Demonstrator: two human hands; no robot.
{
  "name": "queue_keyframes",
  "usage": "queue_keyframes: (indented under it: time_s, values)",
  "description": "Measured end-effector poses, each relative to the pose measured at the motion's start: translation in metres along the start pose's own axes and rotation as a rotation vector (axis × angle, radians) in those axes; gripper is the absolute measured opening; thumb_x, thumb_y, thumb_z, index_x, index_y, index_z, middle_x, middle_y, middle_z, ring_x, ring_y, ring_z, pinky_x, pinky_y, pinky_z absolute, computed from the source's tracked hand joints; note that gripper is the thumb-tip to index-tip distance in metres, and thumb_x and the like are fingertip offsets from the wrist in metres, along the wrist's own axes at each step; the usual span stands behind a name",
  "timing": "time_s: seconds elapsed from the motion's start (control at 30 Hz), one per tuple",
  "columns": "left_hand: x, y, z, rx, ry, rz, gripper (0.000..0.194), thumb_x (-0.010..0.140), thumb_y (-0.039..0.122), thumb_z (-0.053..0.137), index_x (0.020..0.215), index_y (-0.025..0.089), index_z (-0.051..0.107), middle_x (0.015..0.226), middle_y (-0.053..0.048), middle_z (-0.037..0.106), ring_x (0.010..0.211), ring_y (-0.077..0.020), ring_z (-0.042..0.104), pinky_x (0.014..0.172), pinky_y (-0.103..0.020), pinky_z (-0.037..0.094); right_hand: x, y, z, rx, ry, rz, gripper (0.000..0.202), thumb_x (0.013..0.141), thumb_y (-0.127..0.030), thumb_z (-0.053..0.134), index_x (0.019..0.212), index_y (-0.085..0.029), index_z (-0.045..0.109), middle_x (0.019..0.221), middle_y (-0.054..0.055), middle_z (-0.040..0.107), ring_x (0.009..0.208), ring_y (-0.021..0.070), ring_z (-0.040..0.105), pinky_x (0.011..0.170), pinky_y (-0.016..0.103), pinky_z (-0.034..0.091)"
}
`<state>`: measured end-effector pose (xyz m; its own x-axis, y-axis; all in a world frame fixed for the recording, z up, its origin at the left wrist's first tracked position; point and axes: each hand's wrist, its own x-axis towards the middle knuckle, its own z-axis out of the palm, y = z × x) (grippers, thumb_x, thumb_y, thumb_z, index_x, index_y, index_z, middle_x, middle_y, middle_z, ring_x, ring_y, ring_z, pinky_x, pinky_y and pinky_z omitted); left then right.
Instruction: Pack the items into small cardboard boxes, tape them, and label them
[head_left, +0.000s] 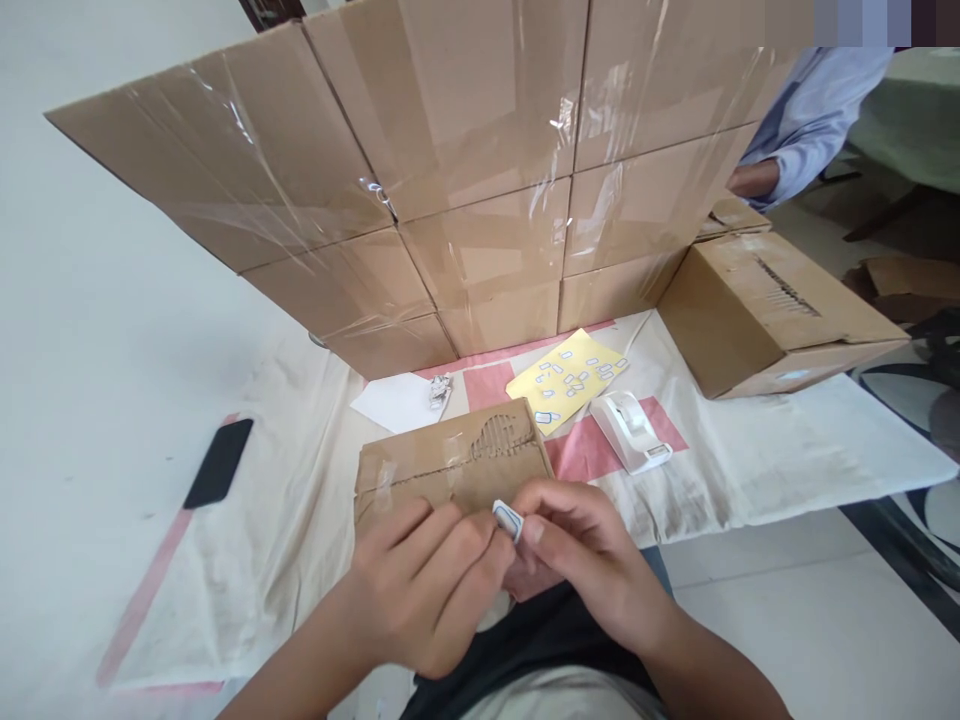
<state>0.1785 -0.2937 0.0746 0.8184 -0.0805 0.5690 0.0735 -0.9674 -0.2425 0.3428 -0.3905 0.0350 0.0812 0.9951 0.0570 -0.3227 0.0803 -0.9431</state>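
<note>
Between my two hands is a small white paper label [508,519] with a blue outline. My left hand [439,570] is closed, its fingertips pinching the label's left side. From the other side, the thumb and forefinger of my right hand [581,555] grip its right edge. Just behind my hands a small cardboard box [420,455] sits on the table, with a torn, ribbed patch on its top. Past that box lies a yellow sheet [559,385] scattered with several small white labels. A white tape dispenser [628,430] stands to the right of the sheet.
A tall taped cardboard panel [480,240] rises at the back. An open cardboard box [757,310] stands right. A white paper [390,400] with crumpled scraps [439,390] lies left of centre, and a black phone [219,463] far left. Behind the panel shows another person's sleeve [825,120].
</note>
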Motion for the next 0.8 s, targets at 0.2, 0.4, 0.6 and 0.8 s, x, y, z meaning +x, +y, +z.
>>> queue_keyframes:
  time_s: [0.2, 0.4, 0.6, 0.8]
  values:
    - [0.0016, -0.001, 0.0053, -0.028, 0.05, -0.015, 0.009, 0.093, 0.01, 0.054, 0.092, 0.015, 0.062, 0.072, -0.005, 0.071, 0.059, -0.0152, 0.06, 0.054, -0.031, 0.037, 0.0038, 0.0021, -0.0029, 0.071, 0.001, 0.067, 0.041, 0.096, -0.047, 0.063, 0.068, -0.02, 0.052, 0.053, -0.005, 0.044, 0.05, 0.0088, 0.038, 0.048, 0.022, 0.031]
    - [0.0002, -0.0015, 0.0094, -0.343, -0.025, -0.241, 0.008, 0.099, 0.014, 0.05, 0.093, 0.018, 0.055, 0.073, -0.001, 0.066, 0.062, -0.014, 0.055, 0.059, -0.029, 0.04, 0.002, 0.0045, -0.0058, 0.037, -0.076, 0.037, 0.037, 0.103, -0.045, 0.055, 0.076, -0.02, 0.05, 0.059, -0.006, 0.042, 0.054, 0.0086, 0.038, 0.052, 0.023, 0.031]
    - [0.0016, -0.0004, 0.0071, -0.539, -0.123, -0.388, 0.011, 0.102, 0.017, 0.047, 0.092, 0.02, 0.053, 0.075, 0.002, 0.062, 0.065, -0.012, 0.054, 0.064, -0.026, 0.041, 0.0029, 0.0043, -0.009, -0.098, -0.094, -0.051, 0.036, 0.106, -0.041, 0.05, 0.077, -0.02, 0.049, 0.069, -0.004, 0.044, 0.063, 0.0094, 0.04, 0.059, 0.024, 0.034]
    - [0.0011, -0.0013, 0.0034, -0.65, -0.192, -0.424, 0.011, 0.101, 0.016, 0.048, 0.091, 0.021, 0.051, 0.077, 0.003, 0.061, 0.066, -0.0115, 0.053, 0.067, -0.026, 0.041, 0.0006, 0.0092, -0.0081, -0.188, -0.124, -0.114, 0.021, 0.1, -0.032, 0.058, 0.084, -0.021, 0.049, 0.07, -0.004, 0.047, 0.061, 0.0097, 0.041, 0.055, 0.024, 0.031]
